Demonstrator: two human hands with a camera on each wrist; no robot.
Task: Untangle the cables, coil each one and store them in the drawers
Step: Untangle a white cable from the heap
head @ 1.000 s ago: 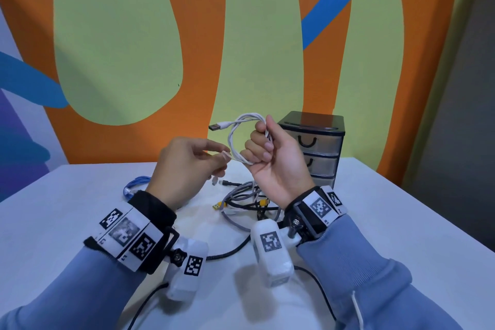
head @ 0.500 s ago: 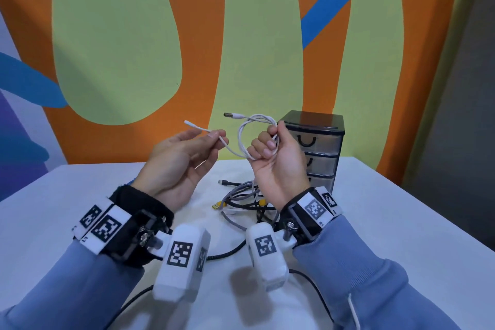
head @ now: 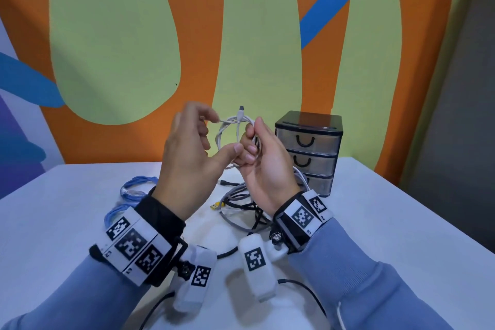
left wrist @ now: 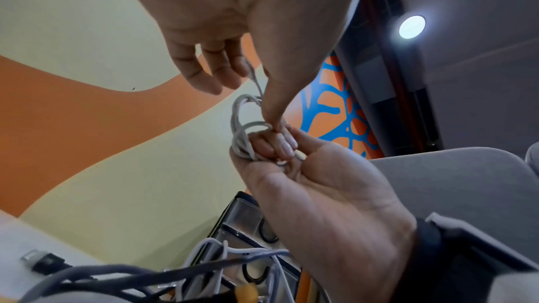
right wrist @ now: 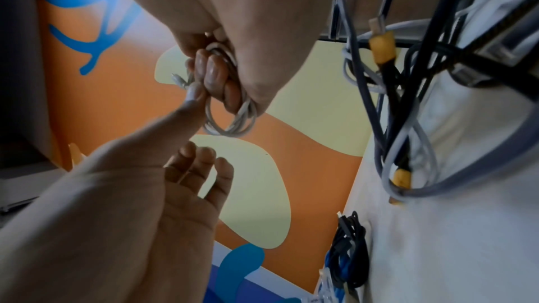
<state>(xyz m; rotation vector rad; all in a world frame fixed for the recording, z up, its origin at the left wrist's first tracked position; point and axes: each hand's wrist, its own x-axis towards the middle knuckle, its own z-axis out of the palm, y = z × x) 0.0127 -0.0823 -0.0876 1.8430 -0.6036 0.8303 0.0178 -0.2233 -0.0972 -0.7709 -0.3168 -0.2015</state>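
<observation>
One white cable (head: 227,128) nearly coiled
Right hand (head: 263,161) grips the loops; left hand (head: 187,153) pinches the tail — tuck it snugly.

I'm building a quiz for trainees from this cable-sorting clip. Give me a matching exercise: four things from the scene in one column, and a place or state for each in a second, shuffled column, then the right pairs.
Things:
1. white cable
2. blue cable
3. drawer unit
4. grey and black tangle

Places or states:
A. stands at the back of the table, all drawers closed
B. lies loose on the table between the wrists
C. coiled in loops, gripped by the right hand, its end pinched by the left hand
D. lies coiled on the table, left of the left hand

Pairs: 1-C, 2-D, 3-A, 4-B
</observation>
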